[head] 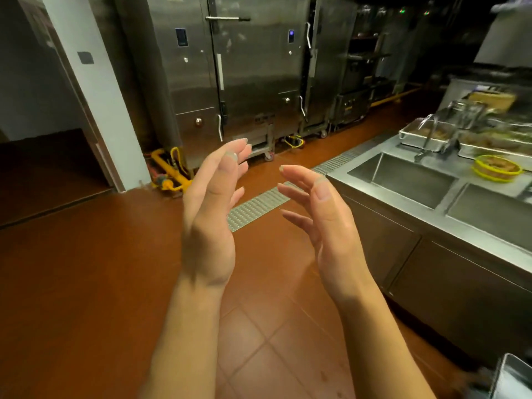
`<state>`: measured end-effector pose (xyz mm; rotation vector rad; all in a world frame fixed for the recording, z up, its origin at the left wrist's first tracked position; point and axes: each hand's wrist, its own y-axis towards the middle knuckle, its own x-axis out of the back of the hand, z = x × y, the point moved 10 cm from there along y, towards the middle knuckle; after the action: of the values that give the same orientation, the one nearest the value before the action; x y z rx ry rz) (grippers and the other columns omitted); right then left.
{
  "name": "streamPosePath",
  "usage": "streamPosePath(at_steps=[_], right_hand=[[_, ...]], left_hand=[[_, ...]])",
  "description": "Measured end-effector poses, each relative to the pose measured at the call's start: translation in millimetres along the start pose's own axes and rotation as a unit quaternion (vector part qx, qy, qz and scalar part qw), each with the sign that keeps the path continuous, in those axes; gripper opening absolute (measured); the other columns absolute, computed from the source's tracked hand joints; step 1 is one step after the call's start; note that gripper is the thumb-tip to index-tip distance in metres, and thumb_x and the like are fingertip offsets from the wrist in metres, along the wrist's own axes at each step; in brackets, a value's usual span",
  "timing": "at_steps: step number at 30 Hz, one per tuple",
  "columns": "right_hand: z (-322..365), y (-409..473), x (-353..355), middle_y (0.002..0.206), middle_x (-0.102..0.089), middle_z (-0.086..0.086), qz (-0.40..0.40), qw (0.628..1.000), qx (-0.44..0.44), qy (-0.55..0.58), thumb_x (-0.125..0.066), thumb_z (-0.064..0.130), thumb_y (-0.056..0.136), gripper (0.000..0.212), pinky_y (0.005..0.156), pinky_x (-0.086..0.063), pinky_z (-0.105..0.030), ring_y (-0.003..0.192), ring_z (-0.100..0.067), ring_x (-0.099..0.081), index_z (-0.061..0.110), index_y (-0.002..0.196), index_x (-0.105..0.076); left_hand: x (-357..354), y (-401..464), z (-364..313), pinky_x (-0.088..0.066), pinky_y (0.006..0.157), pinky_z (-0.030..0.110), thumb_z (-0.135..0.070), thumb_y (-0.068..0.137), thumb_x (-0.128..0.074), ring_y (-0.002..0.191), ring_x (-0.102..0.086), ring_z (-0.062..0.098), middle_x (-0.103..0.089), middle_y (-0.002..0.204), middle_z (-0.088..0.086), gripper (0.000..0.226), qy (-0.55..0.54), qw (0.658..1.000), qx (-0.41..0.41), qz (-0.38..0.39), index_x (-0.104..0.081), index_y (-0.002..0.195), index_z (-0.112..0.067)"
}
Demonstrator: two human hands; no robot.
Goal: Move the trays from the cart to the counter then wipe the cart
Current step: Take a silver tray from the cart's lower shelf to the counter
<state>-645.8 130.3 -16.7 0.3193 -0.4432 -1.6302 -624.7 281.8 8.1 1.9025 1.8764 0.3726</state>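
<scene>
My left hand (211, 214) and my right hand (322, 223) are raised in front of me over the floor, palms facing each other a short way apart, fingers relaxed and holding nothing. To the right runs the steel counter (449, 223) with two sink basins (403, 180). At its far end stand metal trays (426, 135) with food in them. A corner of a shiny metal thing (515, 375) shows at the bottom right; I cannot tell whether it is the cart.
Tall steel cabinets (244, 70) on wheels line the far wall. A floor drain grate (259, 207) crosses the red tiles. A yellow-rimmed basket (496, 168) and a faucet (426, 139) sit on the counter. A doorway (43, 139) opens at the left.
</scene>
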Motion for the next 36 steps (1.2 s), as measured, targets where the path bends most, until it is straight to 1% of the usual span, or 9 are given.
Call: streamPosePath(at_steps=[4,8,13,16,19,22,27,32,36], right_hand=[[-43,57,45,0.139,-0.06,0.015,-0.073,0.996,-0.037,-0.028,-0.032,0.064,0.096,0.057,0.109,-0.047,-0.051,0.132,-0.011,-0.055,0.034,0.137,-0.057],[-76,71,110,0.137,-0.062,0.014,-0.178,0.982,-0.053,-0.043,-0.035,0.063,0.095,0.054,0.109,-0.047,-0.052,0.131,-0.011,-0.057,0.034,0.134,-0.058],[-118,37,207,0.143,-0.059,0.007,-0.327,0.935,-0.113,-0.075,-0.042,0.086,0.082,0.084,0.109,-0.048,-0.053,0.132,-0.013,-0.058,0.027,0.139,-0.056],[-140,7,260,0.143,-0.06,0.005,-0.406,0.902,-0.128,-0.077,-0.044,0.09,0.077,0.091,0.109,-0.048,-0.054,0.132,-0.014,-0.058,0.025,0.14,-0.055],[-167,-34,308,0.143,-0.06,0.005,-0.474,0.865,-0.148,-0.075,-0.043,0.088,0.079,0.091,0.109,-0.048,-0.055,0.132,-0.015,-0.058,0.023,0.142,-0.055],[-197,-76,352,0.141,-0.062,0.005,-0.546,0.821,-0.16,-0.054,-0.04,0.08,0.087,0.082,0.107,-0.05,-0.055,0.13,-0.016,-0.06,0.021,0.142,-0.056],[-243,-136,421,0.133,-0.068,0.005,-0.661,0.725,-0.196,-0.003,-0.034,0.062,0.098,0.061,0.104,-0.053,-0.051,0.122,-0.013,-0.066,0.023,0.135,-0.063],[-252,-178,467,0.129,-0.07,0.008,-0.732,0.65,-0.202,0.011,-0.036,0.064,0.098,0.057,0.101,-0.056,-0.049,0.118,-0.012,-0.068,0.027,0.13,-0.066],[-254,-220,488,0.127,-0.071,0.007,-0.784,0.585,-0.208,0.019,-0.038,0.059,0.104,0.049,0.1,-0.057,-0.049,0.116,-0.013,-0.069,0.027,0.127,-0.066]], left_hand=[[-50,72,59,-0.038,0.115,0.052,-0.062,0.091,-0.039,0.134,-0.054,0.008,-0.061,0.141,-0.014,0.063,-0.029,0.997,0.031,0.068,-0.058,0.14,-0.028],[-118,114,119,-0.039,0.115,0.05,-0.064,0.088,-0.04,0.132,-0.056,0.008,-0.062,0.14,-0.012,0.066,-0.069,0.982,0.081,0.155,-0.059,0.139,-0.027],[-220,113,183,-0.041,0.113,0.046,-0.056,0.1,-0.038,0.13,-0.058,0.006,-0.064,0.139,-0.011,0.056,-0.095,0.945,0.141,0.278,-0.058,0.141,-0.024],[-285,94,219,-0.042,0.113,0.049,-0.062,0.092,-0.042,0.129,-0.059,0.009,-0.065,0.137,-0.01,0.063,-0.1,0.912,0.176,0.355,-0.059,0.139,-0.024],[-355,63,254,-0.042,0.113,0.05,-0.065,0.089,-0.041,0.13,-0.058,0.01,-0.065,0.136,-0.011,0.065,-0.082,0.874,0.199,0.435,-0.059,0.139,-0.026],[-418,27,285,-0.043,0.113,0.049,-0.065,0.09,-0.042,0.13,-0.058,0.009,-0.065,0.136,-0.012,0.063,-0.058,0.833,0.209,0.509,-0.06,0.138,-0.028],[-511,-18,332,-0.046,0.11,0.048,-0.055,0.096,-0.042,0.125,-0.061,0.009,-0.069,0.13,-0.011,0.049,-0.009,0.764,0.238,0.599,-0.065,0.131,-0.029],[-586,-51,342,-0.05,0.107,0.044,-0.051,0.101,-0.044,0.121,-0.063,0.006,-0.07,0.125,-0.014,0.039,-0.002,0.716,0.222,0.662,-0.065,0.128,-0.033],[-636,-95,347,-0.052,0.105,0.037,-0.042,0.104,-0.05,0.118,-0.062,0.0,-0.069,0.123,-0.018,0.026,0.012,0.657,0.195,0.728,-0.063,0.126,-0.038]])
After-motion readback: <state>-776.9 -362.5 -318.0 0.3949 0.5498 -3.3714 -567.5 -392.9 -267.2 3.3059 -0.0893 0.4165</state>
